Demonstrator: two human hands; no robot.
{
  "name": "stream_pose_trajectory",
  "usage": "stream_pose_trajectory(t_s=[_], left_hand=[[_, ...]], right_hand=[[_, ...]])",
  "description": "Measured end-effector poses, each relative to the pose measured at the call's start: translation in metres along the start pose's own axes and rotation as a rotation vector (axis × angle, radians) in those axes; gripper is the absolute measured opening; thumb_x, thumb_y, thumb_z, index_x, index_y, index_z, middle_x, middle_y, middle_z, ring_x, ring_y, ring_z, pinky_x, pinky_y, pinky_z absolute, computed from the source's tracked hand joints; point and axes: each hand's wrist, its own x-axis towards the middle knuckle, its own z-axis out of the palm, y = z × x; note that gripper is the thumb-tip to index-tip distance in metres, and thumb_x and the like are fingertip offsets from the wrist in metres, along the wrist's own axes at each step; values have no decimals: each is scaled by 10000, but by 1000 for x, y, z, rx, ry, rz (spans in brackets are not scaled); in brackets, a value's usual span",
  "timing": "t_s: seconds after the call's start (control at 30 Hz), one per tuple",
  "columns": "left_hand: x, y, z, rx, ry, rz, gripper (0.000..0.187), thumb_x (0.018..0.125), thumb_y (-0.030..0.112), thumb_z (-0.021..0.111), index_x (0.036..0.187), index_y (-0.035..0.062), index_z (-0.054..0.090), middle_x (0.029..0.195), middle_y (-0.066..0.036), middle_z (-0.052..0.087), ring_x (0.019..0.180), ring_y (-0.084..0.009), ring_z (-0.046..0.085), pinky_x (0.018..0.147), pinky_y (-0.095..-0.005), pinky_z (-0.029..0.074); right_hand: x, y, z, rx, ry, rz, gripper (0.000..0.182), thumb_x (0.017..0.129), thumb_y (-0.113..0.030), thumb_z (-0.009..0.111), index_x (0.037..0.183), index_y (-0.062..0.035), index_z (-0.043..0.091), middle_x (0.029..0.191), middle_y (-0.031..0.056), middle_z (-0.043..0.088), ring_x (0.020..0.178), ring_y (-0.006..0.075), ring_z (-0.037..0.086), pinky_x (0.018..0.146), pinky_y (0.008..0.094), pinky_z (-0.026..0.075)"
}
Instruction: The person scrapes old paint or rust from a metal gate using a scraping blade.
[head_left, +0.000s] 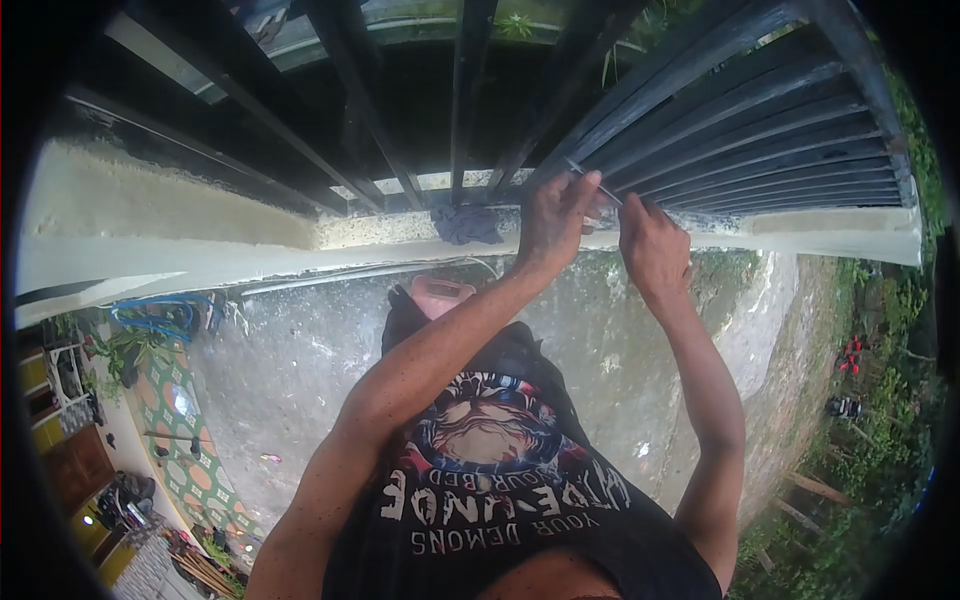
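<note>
My right hand (pixel 655 248) is closed, its thumb and fingers pinching the lower end of a thin, pale, rod-like tool (pixel 610 193). Just beside it, my left hand (pixel 552 228) is closed with the thumb raised near the rod's upper part; what lies inside its fingers is hidden. The rod slants up to the left against the dark slatted railing (pixel 690 130), close to the foot of its bars. On the wall ledge left of my left hand lies a crumpled grey-blue cloth (pixel 467 225).
The pale wall ledge (pixel 380 232) runs across in front of me. Below are a pink plastic thing (pixel 440 295), a concrete yard (pixel 300 370), a coiled blue hose (pixel 155 318) and patterned tiles (pixel 180 430). Plants (pixel 880 400) border the right side.
</note>
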Motion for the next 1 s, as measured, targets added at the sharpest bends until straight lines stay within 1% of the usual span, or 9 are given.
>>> stream_pose_trajectory(t_s=[0.1, 0.17, 0.23, 0.5, 0.57, 0.63, 0.9, 0.97, 1.0], left_hand=[[3, 15, 0, 13, -34, 63, 461, 988, 459, 589, 979, 2, 642, 861, -99, 715, 770, -144, 695, 589, -272, 603], [5, -2, -6, 0, -26, 34, 474, 978, 480, 596, 968, 7, 636, 849, -98, 709, 775, -145, 696, 587, -270, 601], [5, -33, -13, -48, 21, -170, 493, 962, 500, 613, 961, 7, 632, 859, -101, 712, 777, -143, 696, 584, -268, 599], [2, -6, -4, 75, -117, -2, 529, 955, 526, 611, 969, -2, 642, 910, -108, 733, 805, -160, 700, 634, -278, 595], [3, -6, 1, 93, -134, -30, 533, 960, 527, 602, 980, -4, 648, 934, -110, 735, 813, -160, 699, 642, -277, 596], [2, -3, 9, -38, -95, -21, 524, 973, 517, 585, 979, -2, 654, 952, -113, 736, 812, -154, 695, 645, -274, 598], [6, -6, 16, -70, -28, -43, 485, 1008, 467, 546, 998, -4, 661, 939, -117, 733, 785, -134, 684, 621, -256, 587], [9, -7, 18, -52, -36, -52, 482, 1009, 466, 545, 1000, -1, 663, 942, -118, 732, 784, -133, 681, 622, -257, 588], [11, -14, 17, -77, -45, -121, 483, 1006, 471, 549, 1000, 2, 665, 950, -116, 731, 785, -134, 681, 621, -258, 589]], right_hand=[[2, -17, -14, 42, 77, 68, 100, 945, -204, 588, 918, -110, 566, 751, 107, 608, 644, 325, 661, 518, 458, 509], [-2, -11, 8, 6, 62, 51, 108, 950, -210, 590, 921, -109, 566, 744, 106, 607, 644, 323, 662, 518, 457, 510], [-9, -5, 24, -79, -116, -5, 113, 948, -217, 597, 923, -111, 567, 733, 106, 605, 645, 322, 662, 517, 455, 509], [-4, 20, 3, 26, 15, -81, 120, 923, -203, 630, 891, -110, 562, 738, 94, 592, 620, 309, 649, 517, 435, 504], [5, 35, -1, 27, 14, -123, 119, 909, -191, 643, 882, -108, 562, 748, 85, 590, 626, 304, 647, 523, 427, 505], [15, 43, -8, -37, 6, -207, 120, 900, -198, 653, 891, -115, 567, 758, 79, 595, 641, 298, 650, 524, 420, 506], [31, 45, -7, -118, -52, -215, 109, 885, -195, 642, 917, -123, 566, 762, 67, 603, 678, 285, 669, 544, 424, 525], [28, 51, -2, -97, -57, -231, 50, 900, -167, 606, 905, -121, 588, 794, 67, 621, 682, 290, 661, 541, 426, 516], [28, 52, 2, -111, -87, -252, 45, 900, -163, 603, 903, -121, 588, 794, 67, 619, 682, 290, 660, 538, 427, 514]])
